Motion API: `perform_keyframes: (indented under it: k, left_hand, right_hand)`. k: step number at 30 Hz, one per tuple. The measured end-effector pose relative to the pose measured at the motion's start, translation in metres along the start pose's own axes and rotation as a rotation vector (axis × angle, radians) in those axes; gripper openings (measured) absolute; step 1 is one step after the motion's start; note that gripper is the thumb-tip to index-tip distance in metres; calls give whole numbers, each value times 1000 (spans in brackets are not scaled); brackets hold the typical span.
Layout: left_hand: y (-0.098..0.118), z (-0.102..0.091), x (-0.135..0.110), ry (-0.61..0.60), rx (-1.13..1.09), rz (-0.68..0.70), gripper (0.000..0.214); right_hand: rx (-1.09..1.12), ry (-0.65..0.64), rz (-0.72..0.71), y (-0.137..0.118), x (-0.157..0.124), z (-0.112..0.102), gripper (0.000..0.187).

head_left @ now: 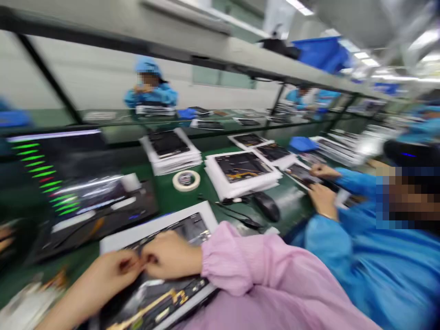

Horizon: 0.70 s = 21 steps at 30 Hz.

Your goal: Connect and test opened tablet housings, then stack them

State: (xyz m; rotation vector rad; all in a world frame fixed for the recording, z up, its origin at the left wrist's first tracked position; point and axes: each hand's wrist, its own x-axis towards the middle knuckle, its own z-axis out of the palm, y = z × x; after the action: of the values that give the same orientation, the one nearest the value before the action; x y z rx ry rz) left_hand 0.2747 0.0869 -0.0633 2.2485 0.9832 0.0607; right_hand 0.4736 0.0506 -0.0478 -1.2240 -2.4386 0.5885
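Observation:
Low in the head view, an opened black electronic device (pixel 147 300) with gold flex strips and small parts lies in front of me, on or beside a white sheet or foam tray (pixel 120 243). My left hand (pixel 115 270) is over its left part, fingers curled into a pinch. Meeting it fingertip to fingertip, my right hand (pixel 170 254), in a pink sleeve, is closed too. Whatever sits between the fingertips is too small and blurred to name. The hands cover the middle of the device.
A screen with green bars (pixel 68 178) stands at left. Behind the device are a tape roll (pixel 186 181), stacked white trays (pixel 242 174) holding black devices, and a black mouse (pixel 266 206) with cable. A co-worker in a blue sleeve (pixel 330 238) works close on my right.

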Motion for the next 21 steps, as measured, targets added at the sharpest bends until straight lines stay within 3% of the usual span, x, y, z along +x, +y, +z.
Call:
perform_keyframes:
  k: [2,3,5,7,9,11,14,17,19,21]
  left_hand:
    - [27,-20,-7,61,-24,-58,21]
    - [36,-33,-8,32,-80,-33,22]
    - [44,-58,-6,164,-158,-6,23]
    - [43,-77,3,528,-177,-70,32]
    - [34,-88,19,857,9,-200,33]
    - [20,-92,40,1034,214,-323,41]
    - [-3,-93,66,1112,371,-388,52]
    - [-12,-95,74,1096,440,-406,50]
    - [-1,-94,69,1061,470,-432,51]
    - [27,-88,64,977,470,-437,51]
  right_hand:
    - [53,111,16,-2,-5,-3,7]
    - [88,129,26,0,-5,-4,8]
    - [141,117,27,6,0,-5,10]
    - [169,84,17,11,4,-4,10]
    - [179,56,10,12,6,-3,10]
    - [182,42,14,11,5,-3,10]
    - [183,35,26,11,4,-5,10]
    - [170,25,17,12,7,-3,11]
    - [147,18,11,10,9,-2,11]
    - [90,5,5,4,8,-8,7]
